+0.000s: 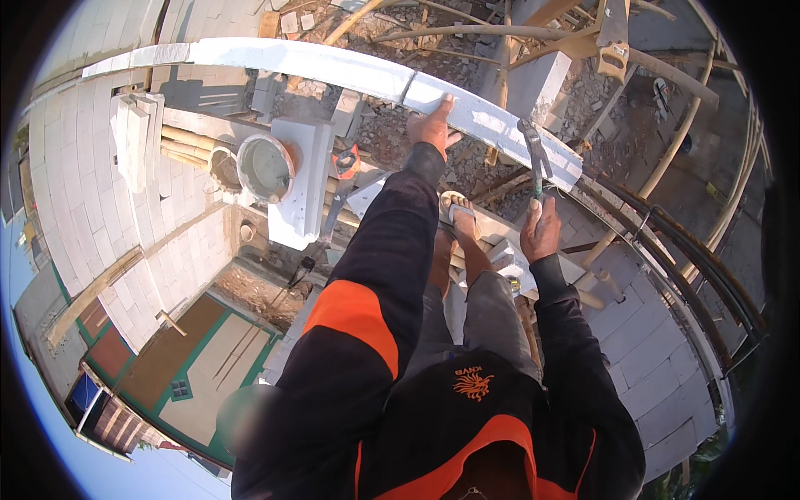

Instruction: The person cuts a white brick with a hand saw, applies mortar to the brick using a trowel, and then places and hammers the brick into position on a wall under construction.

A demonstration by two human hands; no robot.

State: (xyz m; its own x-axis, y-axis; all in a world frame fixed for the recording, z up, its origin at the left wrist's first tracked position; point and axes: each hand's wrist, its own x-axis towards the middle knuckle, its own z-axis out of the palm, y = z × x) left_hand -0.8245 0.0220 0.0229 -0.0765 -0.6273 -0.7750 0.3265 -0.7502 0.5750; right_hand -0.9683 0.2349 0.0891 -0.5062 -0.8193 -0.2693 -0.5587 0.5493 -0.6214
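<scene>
A row of white blocks (300, 62) curves across the upper part of the head view, forming the top of a wall. On its near edge is my left hand (430, 129), with the thumb over the top of the white block (475, 117) just right of a joint and the other fingers against its near side. My right hand (542, 227) is closed round the handle of a hammer (533, 146). The hammer stands nearly upright in the picture, its metal head over the right end of the block. Whether the head touches the block I cannot tell.
A round bucket of grey mortar (267, 165) stands left, beside a white slab (302, 137). My sandalled feet (460, 212) rest near wooden planks and poles. A handsaw (613, 52) hangs on timber beyond the wall. Rubble (375, 117) lies below. Dark bent bars (692, 242) run along the right.
</scene>
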